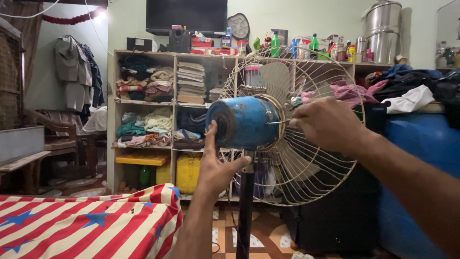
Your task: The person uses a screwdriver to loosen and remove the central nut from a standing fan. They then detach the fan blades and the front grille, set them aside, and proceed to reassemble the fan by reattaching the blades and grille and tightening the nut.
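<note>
Left hand: the left hand is reaching up from below, palm toward the motor, fingers spread wide; the forefinger is lying up along the motor's near end and the thumb is pointing right under its belly. It is bracing, not gripping.
Right hand: the right hand is coming in from the right, forearm slanting down to the lower right corner, fingers pinched narrow round a thin metal tool whose tip is meeting the rim where motor and cage join.
Fan: the blue motor is sitting at mid-frame atop a dark pole, rear end facing the camera; the wire cage is standing behind it, the pale blades showing inside.
Edges: the cage's round rim is lying just beyond the right hand's knuckles; the pole is running straight down beside the left wrist.
Open room: below left, a striped red and white cloth is lying near the left forearm; right, a blue drum is standing close behind the right arm; behind the fan, shelves of folded clothes are standing well apart from it. Patterned floor is showing around the pole's foot.
</note>
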